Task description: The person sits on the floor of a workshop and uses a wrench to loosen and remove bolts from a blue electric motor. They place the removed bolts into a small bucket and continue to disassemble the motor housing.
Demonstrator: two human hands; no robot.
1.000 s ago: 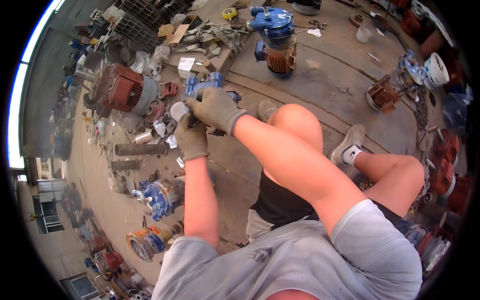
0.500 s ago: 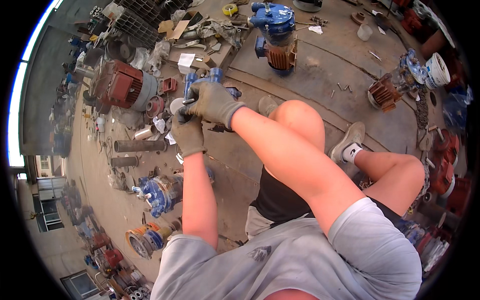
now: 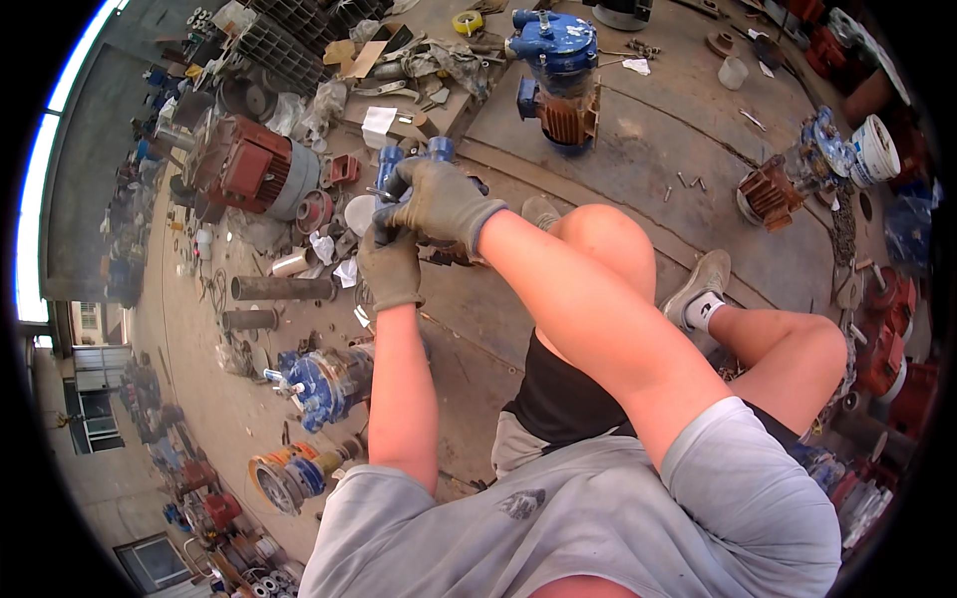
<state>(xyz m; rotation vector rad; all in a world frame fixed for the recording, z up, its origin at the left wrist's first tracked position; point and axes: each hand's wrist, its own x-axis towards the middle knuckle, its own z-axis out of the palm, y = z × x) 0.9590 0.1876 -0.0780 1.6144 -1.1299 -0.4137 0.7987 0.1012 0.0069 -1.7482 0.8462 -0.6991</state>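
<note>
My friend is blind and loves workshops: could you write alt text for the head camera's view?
A person's gloved left hand and right hand are close together, the right partly hiding a blue metal casting behind it. Around them on a cluttered workshop floor are a red motor, two metal pipes and a blue-and-brown motor unit.

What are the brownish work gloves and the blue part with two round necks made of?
Brownish work gloves: probably fabric, perhaps coated; the surface looks matt and creased. Blue part with two round necks: likely painted metal, judging by its blue coat.
</note>
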